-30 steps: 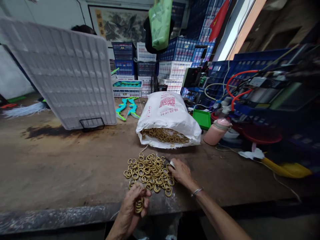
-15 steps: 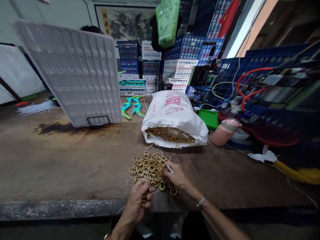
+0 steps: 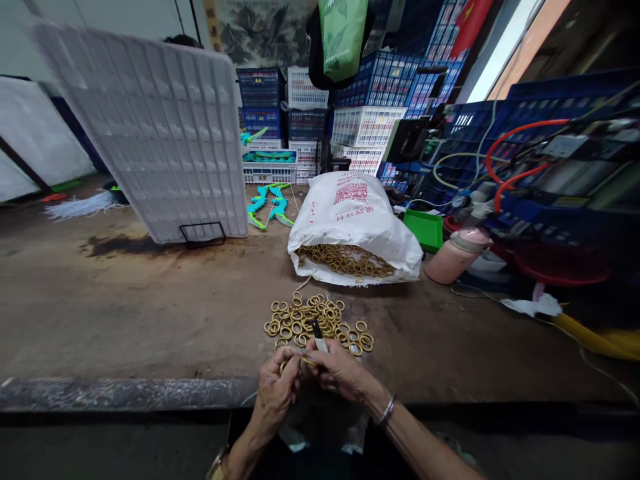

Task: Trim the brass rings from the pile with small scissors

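A pile of brass rings [image 3: 320,321] lies on the brown workbench [image 3: 125,313] near its front edge. Behind the pile a white sack [image 3: 353,213] lies on its side, its mouth spilling more rings. My left hand [image 3: 276,390] is closed on a stack of brass rings at the bench edge. My right hand [image 3: 341,370] touches it from the right, fingers pinched on a ring and on a small dark tool with a white handle [image 3: 318,333] that sticks up toward the pile.
A white moulded tray [image 3: 150,133] leans upright at the back left. A pink flask [image 3: 457,255], a green box [image 3: 425,229], hoses and blue crates crowd the right. Turquoise plastic parts [image 3: 270,203] lie behind the sack. Stacked baskets fill the back.
My right hand left the pile and came back to meet my left hand at the bench edge, bringing a ring. The camera view shifted slightly down.
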